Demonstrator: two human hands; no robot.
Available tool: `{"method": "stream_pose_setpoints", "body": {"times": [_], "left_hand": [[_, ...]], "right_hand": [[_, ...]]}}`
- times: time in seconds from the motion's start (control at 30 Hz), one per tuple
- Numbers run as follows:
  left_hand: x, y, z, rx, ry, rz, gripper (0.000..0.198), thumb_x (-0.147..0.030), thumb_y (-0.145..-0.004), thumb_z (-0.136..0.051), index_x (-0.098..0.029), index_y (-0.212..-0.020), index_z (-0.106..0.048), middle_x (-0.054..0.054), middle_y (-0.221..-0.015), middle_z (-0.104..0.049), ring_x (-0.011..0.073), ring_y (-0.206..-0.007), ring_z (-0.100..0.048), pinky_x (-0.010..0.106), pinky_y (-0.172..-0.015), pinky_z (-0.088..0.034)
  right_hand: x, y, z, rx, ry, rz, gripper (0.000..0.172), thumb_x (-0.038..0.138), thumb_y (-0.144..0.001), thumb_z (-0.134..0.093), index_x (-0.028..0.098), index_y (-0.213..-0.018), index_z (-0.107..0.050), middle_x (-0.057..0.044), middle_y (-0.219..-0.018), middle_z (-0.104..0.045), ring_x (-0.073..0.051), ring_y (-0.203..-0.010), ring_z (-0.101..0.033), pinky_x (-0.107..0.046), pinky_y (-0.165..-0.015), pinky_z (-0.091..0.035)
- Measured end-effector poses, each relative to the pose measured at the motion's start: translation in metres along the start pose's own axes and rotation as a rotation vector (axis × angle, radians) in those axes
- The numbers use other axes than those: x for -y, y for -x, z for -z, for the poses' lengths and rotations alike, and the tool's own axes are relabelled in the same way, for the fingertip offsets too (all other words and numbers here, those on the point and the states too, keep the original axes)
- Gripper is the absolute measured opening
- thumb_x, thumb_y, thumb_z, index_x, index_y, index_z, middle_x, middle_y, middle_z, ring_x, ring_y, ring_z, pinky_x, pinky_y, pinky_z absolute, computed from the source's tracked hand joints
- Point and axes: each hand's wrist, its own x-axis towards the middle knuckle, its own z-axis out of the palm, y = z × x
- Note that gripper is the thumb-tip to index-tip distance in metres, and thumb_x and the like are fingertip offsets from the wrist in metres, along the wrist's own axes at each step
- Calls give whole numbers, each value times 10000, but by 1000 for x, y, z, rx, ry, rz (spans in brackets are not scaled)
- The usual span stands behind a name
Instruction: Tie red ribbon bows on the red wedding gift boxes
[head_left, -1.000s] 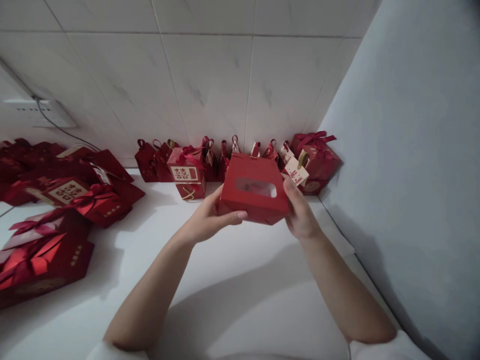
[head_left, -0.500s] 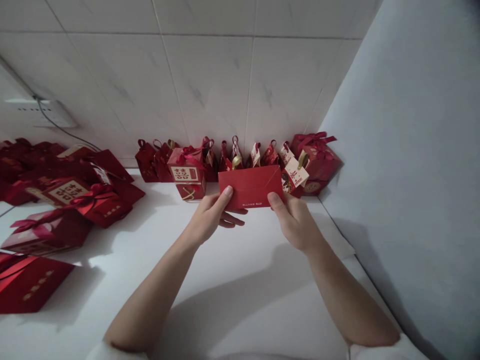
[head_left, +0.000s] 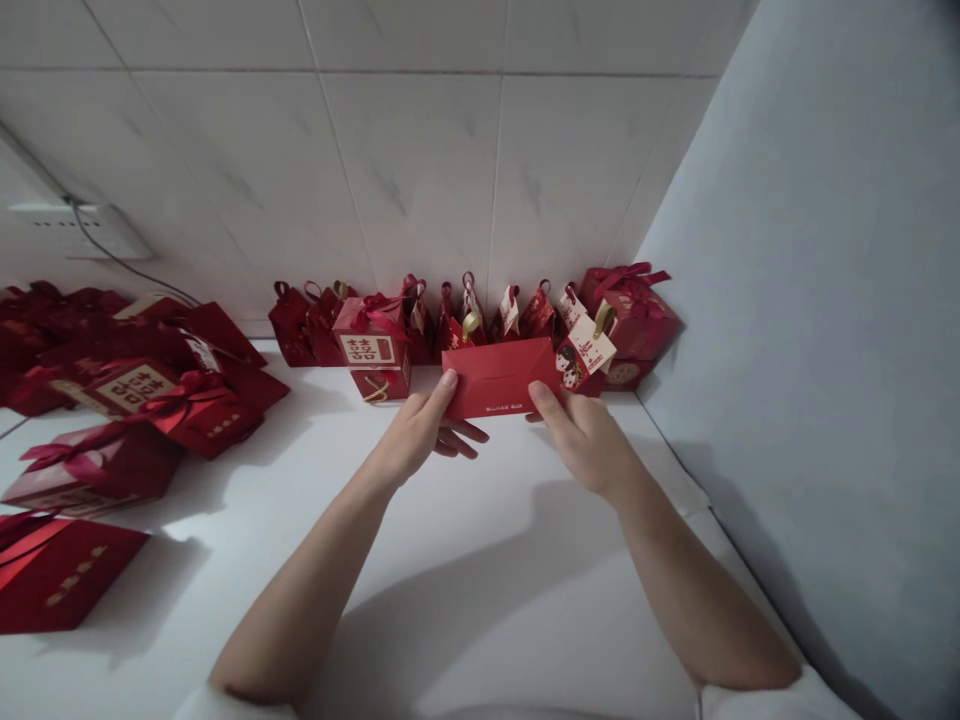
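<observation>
Cardboard gift box (head_left: 495,378), plain red and smooth, is held between two bare hands just in front of a row of small gift boxes (head_left: 291,325) along the wall. Its visible face is a flat rectangle with fine crease lines and tiny pale print near the lower edge. The left hand (head_left: 411,438) grips the left end, thumb pressed on the face and fingers spread below the edge; the right hand (head_left: 589,440) pinches the lower right corner, its fingers mostly hidden. Whether the box touches the bench (head_left: 285,570), white and smooth, cannot be told.

The peaked boxes in the row carry ribbon loops, in red or olive gold. Left of the held box stands a cube-like box (head_left: 367,350) with a cream panel of red characters under a glossy magenta bow; at the far right, a faceted bow-tied box (head_left: 643,320). More bow-topped cartons crowd the left, the nearest a sharp-edged red carton (head_left: 82,585) with gold lettering. Glazed tiles (head_left: 420,170), faintly veined, rise behind.
</observation>
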Motion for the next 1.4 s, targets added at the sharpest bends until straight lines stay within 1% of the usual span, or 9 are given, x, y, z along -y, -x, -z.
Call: {"method": "stream_pose_setpoints", "body": {"times": [0.17, 0.3, 0.4, 0.5, 0.67, 0.87, 1.0, 1.13, 1.4], "left_hand": [[6, -4, 8, -61, -98, -84, 658, -716, -852, -464, -115, -851, -731, 101, -715, -729, 166, -560, -658, 264, -559, -492], [9, -6, 12, -45, -64, -214, 454, -577, -792, -678, -166, -978, -738, 102, -982, -727, 214, -867, -685, 262, -656, -532], [9, -6, 7, 93, 170, -231, 544, -576, -838, -626, -223, -1251, -616, 128, -1291, -620, 293, -1141, -615, 378, -831, -566], [8, -4, 2, 141, 345, -234, 703, -624, -830, -600, -264, -1411, -439, 156, -1444, -488, 352, -1243, -544, 489, -897, -545], [9, 0, -1, 165, 243, -298, 805, -601, -768, -685, -299, -1451, -384, 141, -1518, -402, 384, -1341, -434, 510, -962, -496], [12, -4, 0, 101, 292, -249, 679, -444, -825, -674, -290, -1432, -409, 120, -1443, -496, 341, -1286, -506, 455, -952, -522], [12, -6, 0, 86, 267, -251, 786, -398, -787, -719, -293, -1467, -341, 126, -1435, -492, 329, -1265, -521, 427, -950, -520], [13, -9, -1, 38, 223, -263, 937, -387, -763, -741, -302, -1529, -207, 140, -1451, -454, 315, -1263, -514, 438, -980, -491], [12, -7, -9, 7, 167, -133, 880, -479, -809, -665, -352, -1527, -173, 123, -1402, -476, 300, -1189, -560, 431, -835, -556]], "right_hand": [[0, -2, 1, -87, -27, 142, 430, 526, -975, -435, 210, -1157, -661, -92, -1027, -753, -274, -941, -707, -372, -794, -533], [3, -4, 4, -314, -84, 427, 432, 338, -955, -558, 243, -1375, -535, -85, -1351, -613, -253, -1208, -602, -410, -1004, -504], [5, -2, 5, -418, 5, 644, 450, 193, -926, -597, 294, -1363, -557, -64, -1429, -543, -250, -1275, -553, -424, -1063, -481], [4, 0, 2, -414, 96, 787, 485, 95, -905, -589, 330, -1329, -587, -60, -1428, -532, -245, -1233, -584, -399, -989, -546], [1, 1, -8, -330, 96, 939, 538, 8, -880, -566, 303, -1330, -574, -85, -1423, -504, -244, -1276, -541, -413, -991, -557], [10, 5, -8, -303, -66, 841, 492, 193, -881, -617, 252, -1346, -466, -127, -1384, -533, -273, -1237, -562, -442, -912, -580], [11, 7, -4, -358, -68, 599, 70, 275, -918, -564, 221, -958, -547, -35, -844, -629, -175, -755, -620, -315, -670, -531], [9, 5, -3, -127, 50, 456, 344, 307, -993, -428, 218, -663, -388, 40, -587, -405, -115, -545, -419, -275, -565, -349], [6, 2, -4, -1, 108, 404, 368, 317, -998, -414, 225, -671, -271, 63, -576, -300, -106, -517, -308, -277, -543, -252]]}}
